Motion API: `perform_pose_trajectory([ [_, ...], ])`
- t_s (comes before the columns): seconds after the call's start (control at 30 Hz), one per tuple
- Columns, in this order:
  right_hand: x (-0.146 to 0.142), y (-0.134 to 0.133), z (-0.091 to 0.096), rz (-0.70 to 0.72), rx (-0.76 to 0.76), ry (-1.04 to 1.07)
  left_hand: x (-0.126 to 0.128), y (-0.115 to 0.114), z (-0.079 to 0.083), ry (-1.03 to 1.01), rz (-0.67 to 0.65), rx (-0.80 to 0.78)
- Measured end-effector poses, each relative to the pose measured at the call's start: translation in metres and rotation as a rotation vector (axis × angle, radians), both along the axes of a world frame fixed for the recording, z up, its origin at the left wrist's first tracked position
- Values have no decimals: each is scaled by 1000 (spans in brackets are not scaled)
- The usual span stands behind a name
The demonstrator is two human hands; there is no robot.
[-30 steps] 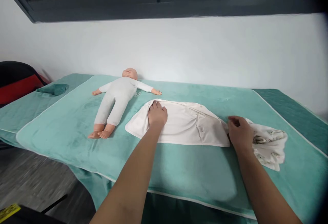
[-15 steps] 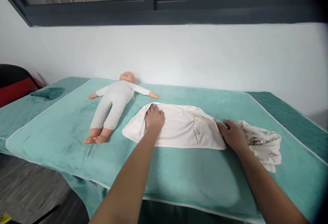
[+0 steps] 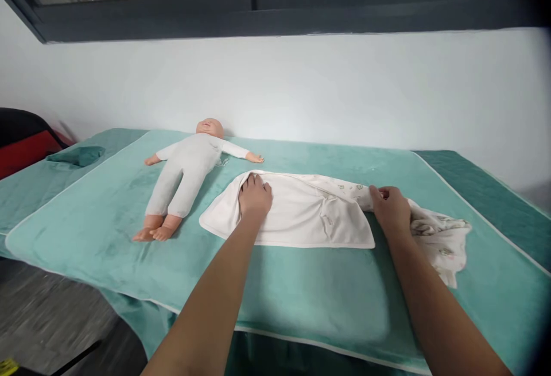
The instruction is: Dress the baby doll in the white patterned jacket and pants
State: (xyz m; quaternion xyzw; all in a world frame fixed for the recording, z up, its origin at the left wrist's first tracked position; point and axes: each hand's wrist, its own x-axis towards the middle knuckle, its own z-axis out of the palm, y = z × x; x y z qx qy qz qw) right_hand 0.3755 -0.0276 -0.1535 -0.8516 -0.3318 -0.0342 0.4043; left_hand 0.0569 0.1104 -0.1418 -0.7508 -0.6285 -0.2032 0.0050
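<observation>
A white baby garment (image 3: 297, 209) lies spread on the bed, with its plain side showing and a small label near its right part. My left hand (image 3: 255, 197) rests on its left part with the palm down. The fingers lie against the cloth by the upper fold, and their tips are partly hidden. At the garment's upper right, my right hand (image 3: 391, 209) pinches a printed, sleeve-like strip between thumb and fingers. Beyond that hand lies a crumpled printed cloth (image 3: 447, 244); my hand covers where it meets the strip.
A baby doll (image 3: 189, 163) in a white bodysuit lies on its back to the left, arms spread. The green bed cover (image 3: 310, 290) runs up to the white wall (image 3: 301, 89) below a dark window frame. A red and black object (image 3: 30, 146) stands at far left.
My right hand has moved up from the garment's right edge, drawing out more of the printed strip. The left hand stays in place on the cloth. The view has shifted slightly.
</observation>
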Motion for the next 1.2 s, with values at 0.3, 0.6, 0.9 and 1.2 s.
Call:
perform_pose_trajectory([
  [0.3,-4,-5,1,55,167,126,-1,-2,1,-15,-14,12],
  [0.6,19,18,10,184,566,407,-1,-1,-1,-6,-6,37],
  [0.9,30,30,-4,98,722,413,0,0,0,-24,-15,24],
  [1.2,25,33,6,65,526,505,-1,1,-2,-17,-8,18],
])
